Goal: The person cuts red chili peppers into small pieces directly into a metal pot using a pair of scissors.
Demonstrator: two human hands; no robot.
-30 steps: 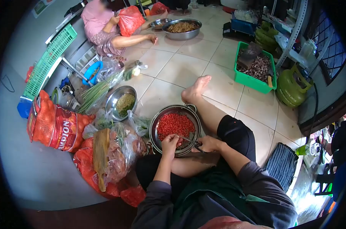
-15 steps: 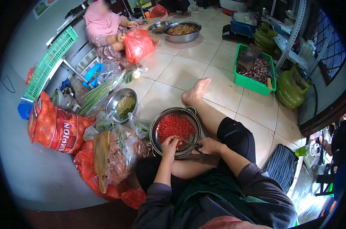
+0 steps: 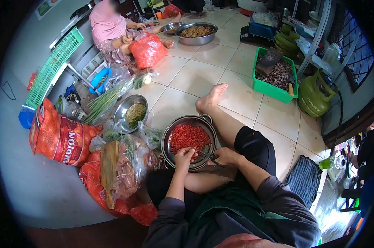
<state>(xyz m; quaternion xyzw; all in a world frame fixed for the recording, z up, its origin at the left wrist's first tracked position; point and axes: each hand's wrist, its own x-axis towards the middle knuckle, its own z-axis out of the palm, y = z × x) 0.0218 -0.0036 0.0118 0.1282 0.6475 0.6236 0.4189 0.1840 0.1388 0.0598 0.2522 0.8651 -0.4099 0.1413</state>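
A steel pot (image 3: 166, 155) with a side handle stands between my legs, with chopped red chilies (image 3: 189, 137) spread across its bottom. My right hand (image 3: 227, 157) grips dark-handled scissors (image 3: 213, 157) at the pot's near right rim. The blades point left over the pot toward my left hand (image 3: 184, 157), whose fingers are pinched together above the chilies. A bit of red shows at those fingertips, apparently a chili, mostly hidden by the fingers.
Left of the pot are a steel bowl (image 3: 142, 100) of chopped greens, plastic-bagged food (image 3: 131, 177), a wooden board (image 3: 109, 171) and a red net sack (image 3: 63, 136). A green crate (image 3: 273, 94) and gas cylinder (image 3: 315, 97) stand right. Another person (image 3: 108, 27) sits back left.
The scissor blades look closer together now. My hands stay nearly in place. The other person's red bag has lowered to the floor, and that person has shifted slightly left.
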